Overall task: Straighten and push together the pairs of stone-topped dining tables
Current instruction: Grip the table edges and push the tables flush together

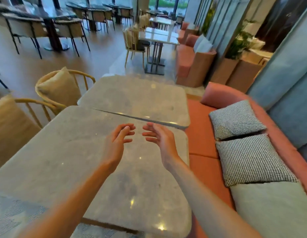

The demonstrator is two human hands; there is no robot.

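Stone near bench (77,152) sits right up against far bench (135,97), seam closed at the left but gapped toward the sofa (202,127). Left hand (117,140) and right hand (160,140) hover relaxed, gripping nothing. Best to grab the sofa-side edge and swing that corner in, slow, so nothing knocks.

— Where do the two tables sit?
— The near table (66,152) lies in front, the far table (135,97) right behind it, their edges meeting at the left and slightly apart at the right.
— And around them?
— Two chairs (63,86) stand along the left; a bench (204,145) runs along the right, with two cushions (235,117) on it.
— The hands?
— The left hand (117,141) and right hand (160,140) hover side by side above the near table's far end.
— Farther back?
— Another pair of tables (158,37).
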